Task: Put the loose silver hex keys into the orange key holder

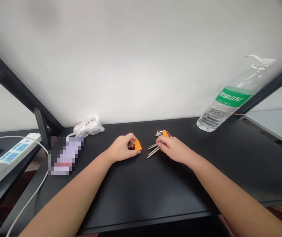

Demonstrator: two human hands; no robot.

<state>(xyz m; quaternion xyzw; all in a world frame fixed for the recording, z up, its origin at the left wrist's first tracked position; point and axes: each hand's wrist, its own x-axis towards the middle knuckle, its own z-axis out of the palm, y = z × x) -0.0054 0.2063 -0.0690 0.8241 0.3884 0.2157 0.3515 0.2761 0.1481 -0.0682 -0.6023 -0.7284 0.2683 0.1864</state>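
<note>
Near the middle of the black table, my left hand (124, 146) is closed around an orange hex key holder (138, 145). Thin metal keys stick out of its left side, partly hidden by my fingers. To the right, my right hand (168, 146) pinches several loose metal hex keys (154, 151), whose straight ends point left and down, close to the tabletop. My fingers cover their other ends. Just behind my right hand lies a second orange hex key holder (165, 133) with several keys through it.
A large water bottle (230, 98) with a green label stands at the back right. Clear plastic wrapping (89, 126) and a blurred-out purple object (68, 156) lie on the left. Beyond the table's left edge are a power strip (14, 156) and a white cable (36, 192).
</note>
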